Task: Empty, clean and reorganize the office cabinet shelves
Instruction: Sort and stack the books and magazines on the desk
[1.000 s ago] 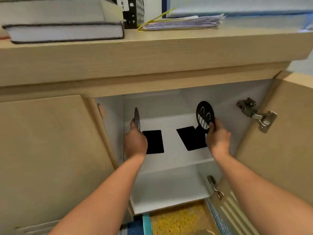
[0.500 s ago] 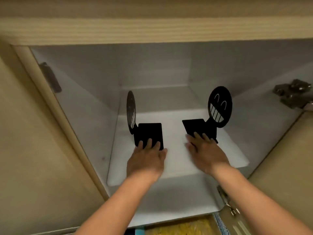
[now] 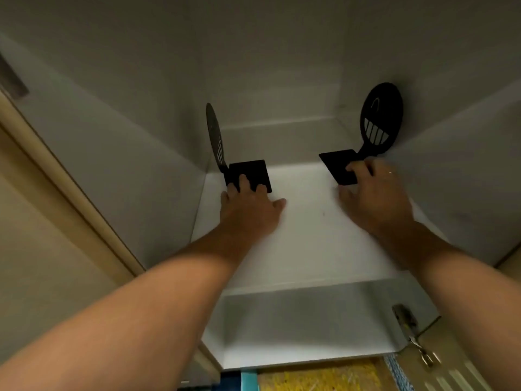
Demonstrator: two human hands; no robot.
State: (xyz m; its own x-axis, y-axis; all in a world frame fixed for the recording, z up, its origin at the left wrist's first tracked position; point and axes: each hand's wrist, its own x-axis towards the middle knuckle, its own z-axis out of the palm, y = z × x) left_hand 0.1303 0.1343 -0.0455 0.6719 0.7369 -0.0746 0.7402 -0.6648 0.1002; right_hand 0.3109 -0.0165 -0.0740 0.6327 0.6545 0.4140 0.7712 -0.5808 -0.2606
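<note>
- Nearest, below both wrists: lower shelf bare where it shows; door hinge sits under right forearm, so an arm pulled back low could scrape on it
- Left hand: fingers fairly straight, spread, lying flat; three fingertips rest on near edge of left bookend base plate, thumb out to the side on upper shelf. Nothing gripped
- Risk, left: a push from fingertips only could skid the plate on the smooth white shelf & twist it; its round upright, just past the fingertips & close to left wall, could knock or scuff that wall
- Right hand: fingers bent over near corner of right bookend base, pressing or pinching it; whether thumb is under the plate, can't tell
- Risk, right: its base lies askew to the shelf edge; shoved as is, prob ends up crooked, smiley disc jammed against right wall beyond the fingers
- If either base lifts, the tall upright may tip
- Hard to see: left upright is edge-on, its face unreadable; back corners dim; upright-to-wall contact on both sides unclear; hidden plate parts under fingers; cabinet top & doors mostly cut off
</note>
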